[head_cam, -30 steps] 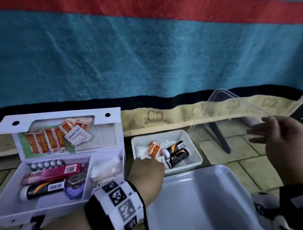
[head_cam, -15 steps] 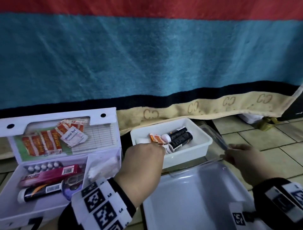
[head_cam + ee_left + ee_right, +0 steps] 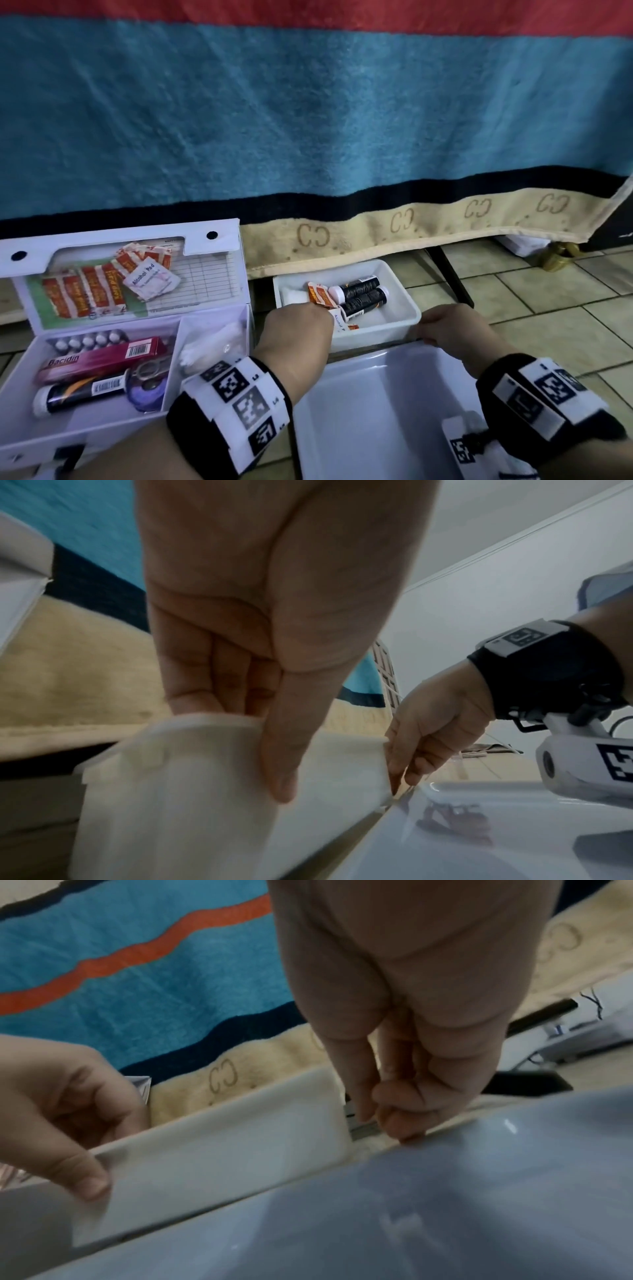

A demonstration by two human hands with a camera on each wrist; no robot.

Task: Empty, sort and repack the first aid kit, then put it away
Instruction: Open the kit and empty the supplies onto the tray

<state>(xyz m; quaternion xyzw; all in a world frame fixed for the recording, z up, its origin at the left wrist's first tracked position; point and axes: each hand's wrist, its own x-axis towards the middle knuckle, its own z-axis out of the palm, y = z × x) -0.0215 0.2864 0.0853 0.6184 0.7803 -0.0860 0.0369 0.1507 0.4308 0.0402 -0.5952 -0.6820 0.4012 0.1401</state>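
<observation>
The open white first aid kit [image 3: 68,442] sits on the floor at the left. It holds a pink Bacidin box [image 3: 102,356], a dark tube [image 3: 78,394] and a blister pack [image 3: 85,341]; plasters [image 3: 85,291] are tucked in its lid. A small white tray [image 3: 400,308] to its right holds two dark tubes [image 3: 363,298] and an orange packet [image 3: 320,294]. My left hand [image 3: 298,325] grips this small tray [image 3: 171,791] at its near left rim, thumb outside, fingers inside. My right hand [image 3: 445,329] pinches a thin clear lid edge beside the tray's near right corner [image 3: 380,1112].
A large white tray [image 3: 376,411] lies just in front of the small one. A blue, black and cream blanket [image 3: 308,120] hangs down behind everything. A dark leg [image 3: 448,281] slants across the tiled floor [image 3: 548,325] at the right.
My right hand has come down and left with the clear lid, from raised at the right to the small tray's near right corner. The left hand stays on the tray's rim.
</observation>
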